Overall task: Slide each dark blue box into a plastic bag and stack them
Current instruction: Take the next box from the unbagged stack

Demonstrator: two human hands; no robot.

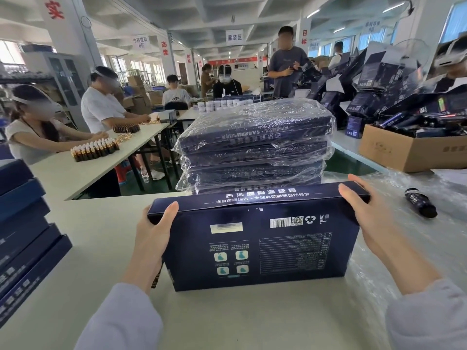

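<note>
I have the flat dark blue cardboard box dead centre in front of me, printed back face toward the camera. My left hand grips its 9 o'clock end and my right hand its 3 o'clock end. On both sides the fingers are curled over the top edge, so both are closed on the box. Its lower edge sits at or just above the pale counter; I cannot tell whether it touches. This box is bare, with no bag on it yet.

At 12 o'clock, just behind it, stands the stack of dark blue boxes wrapped in clear plastic bags. I count at least four layers, so a fair share of the job looks done. At 9 o'clock a pile of unbagged dark blue boxes waits, so I judge there is plenty left.

At 3 o'clock crinkled clear plastic sheeting lies on the counter under my right forearm, probably the supply of bags. A small dark bottle lies on its side at 2 o'clock, apart from the box.

The box in my hands needs bagging next, then a place on top of the 12 o'clock stack.
</note>
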